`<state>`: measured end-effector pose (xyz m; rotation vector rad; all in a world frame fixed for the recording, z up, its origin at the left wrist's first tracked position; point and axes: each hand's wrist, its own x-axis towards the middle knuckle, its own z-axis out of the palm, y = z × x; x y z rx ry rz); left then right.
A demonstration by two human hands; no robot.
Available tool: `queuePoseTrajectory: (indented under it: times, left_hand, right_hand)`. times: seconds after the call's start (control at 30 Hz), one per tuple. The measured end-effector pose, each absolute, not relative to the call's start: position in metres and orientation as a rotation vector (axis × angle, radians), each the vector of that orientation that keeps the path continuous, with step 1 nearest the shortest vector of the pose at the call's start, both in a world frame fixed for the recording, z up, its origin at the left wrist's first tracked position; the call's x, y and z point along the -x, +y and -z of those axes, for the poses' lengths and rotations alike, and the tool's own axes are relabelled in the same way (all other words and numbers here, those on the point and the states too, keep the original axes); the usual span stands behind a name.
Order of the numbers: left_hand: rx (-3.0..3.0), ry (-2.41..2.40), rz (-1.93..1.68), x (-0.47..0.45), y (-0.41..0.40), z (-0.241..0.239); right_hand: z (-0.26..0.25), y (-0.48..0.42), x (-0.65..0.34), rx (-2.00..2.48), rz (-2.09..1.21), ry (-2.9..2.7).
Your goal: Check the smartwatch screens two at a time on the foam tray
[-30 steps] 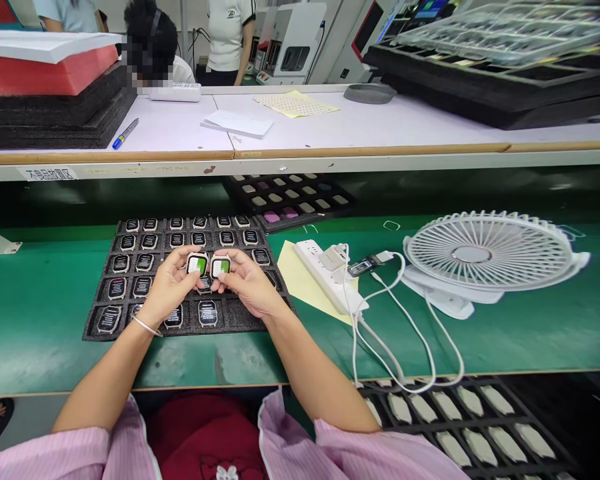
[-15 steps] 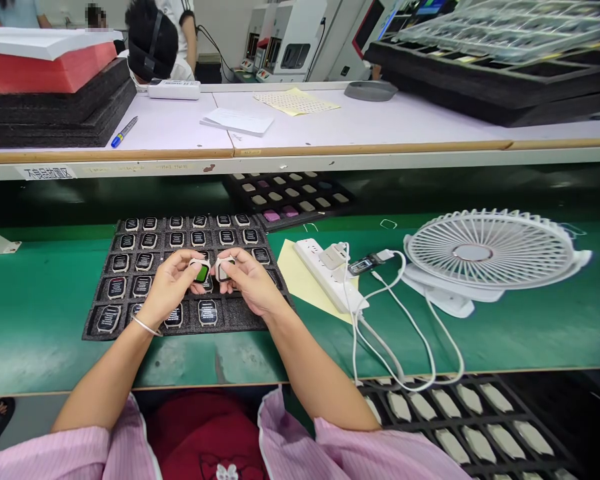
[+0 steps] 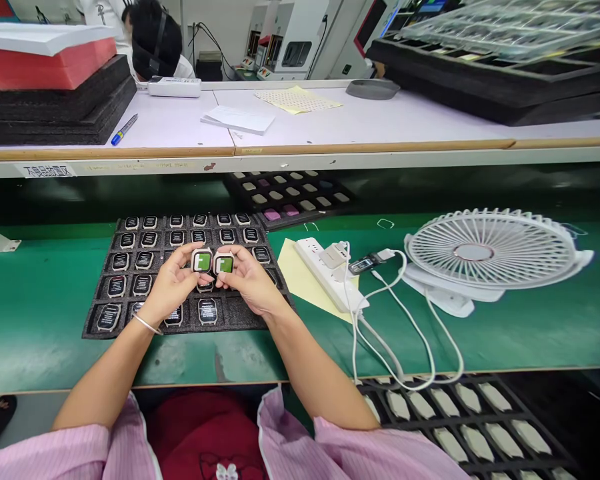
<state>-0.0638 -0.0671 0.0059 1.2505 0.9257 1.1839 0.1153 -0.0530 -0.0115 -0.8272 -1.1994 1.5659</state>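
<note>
Between the fingers of my left hand (image 3: 176,281) is a smartwatch (image 3: 202,261) without a strap, its lit green screen facing me. My right hand (image 3: 247,279) pinches a second strapless smartwatch (image 3: 223,265), also showing a green screen. The two watches are side by side, close together, above a black foam tray (image 3: 240,315). Rows of similar watch bodies, such as one watch (image 3: 207,311) in the front row, fill many of the tray's compartments with dark screens bearing white text. My hands hide part of the tray's middle.
Right of the tray are a white power strip (image 3: 325,273) with cables, a yellow sheet (image 3: 297,277) and a white fan (image 3: 480,253). Another foam tray (image 3: 300,217) is under the shelf (image 3: 290,137). Below the bench edge is a tray of pale pieces (image 3: 475,440). A person's head (image 3: 155,40) shows behind.
The watch in my right hand has turned, so its green screen now faces me. My left hand has tilted its watch upright and more of its screen shows.
</note>
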Motion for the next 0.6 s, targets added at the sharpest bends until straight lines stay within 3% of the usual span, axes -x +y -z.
queuePoseTrajectory:
  times: [0.6]
  left_hand:
    - [-1.228, 0.966, -1.173, 0.0633, -0.0681, -0.0085]
  right_hand:
    - [0.0076, -0.0536, -0.115, 0.868, -1.527, -1.175]
